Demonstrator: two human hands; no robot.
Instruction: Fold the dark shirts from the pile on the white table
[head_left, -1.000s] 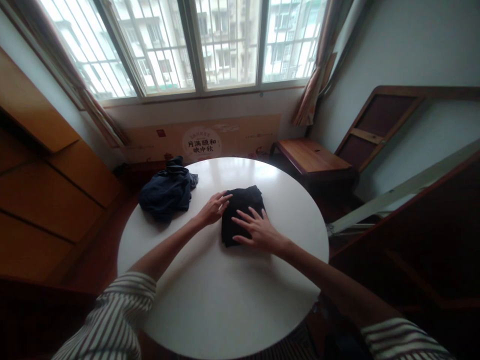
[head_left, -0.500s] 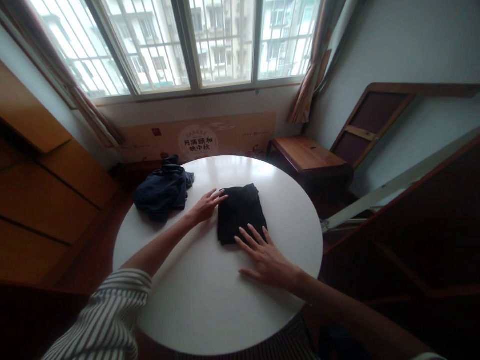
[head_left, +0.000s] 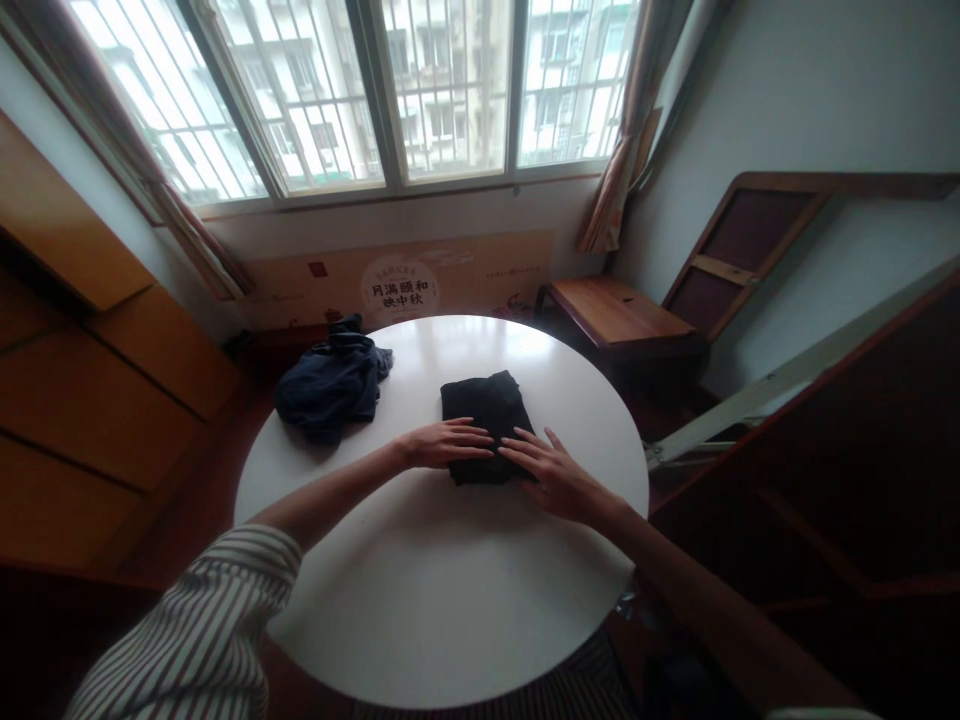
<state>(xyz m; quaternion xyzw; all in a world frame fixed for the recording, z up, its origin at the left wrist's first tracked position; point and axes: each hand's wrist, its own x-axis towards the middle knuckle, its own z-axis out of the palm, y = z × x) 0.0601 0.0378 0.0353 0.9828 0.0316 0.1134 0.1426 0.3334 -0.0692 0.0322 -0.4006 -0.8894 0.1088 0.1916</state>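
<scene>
Cloth is what both hands are busy with, seen from the head camera. A black folded garment (head_left: 486,405) lies on the round white worktop (head_left: 435,590), a little past its middle towards the window (head_left: 442,90). It is folded into a compact, roughly square packet, its near edge under the person's fingers.

The left hand (head_left: 442,443) comes in from the left and lies flat, palm down, fingers straight and close together, its fingertips on the near left part of the packet. The right hand (head_left: 553,470) comes in from the right, also flat and palm down, fingers spread, its fingertips on the near right corner. Neither hand is clenched on the fabric; both simply lie on it, fingertips nearly meeting. Whether any finger is tucked under the edge is hard to say from here, as the cloth is so dark.

Well apart from the packet, at the far left rim of the worktop, sits a dark blue garment (head_left: 330,385) in a loose, crumpled heap. A striped sleeve (head_left: 195,640) covers the left upper arm. Beyond the worktop a printed cardboard panel (head_left: 397,280) leans under the window, and a wooden bench (head_left: 615,312) stands to the right.
</scene>
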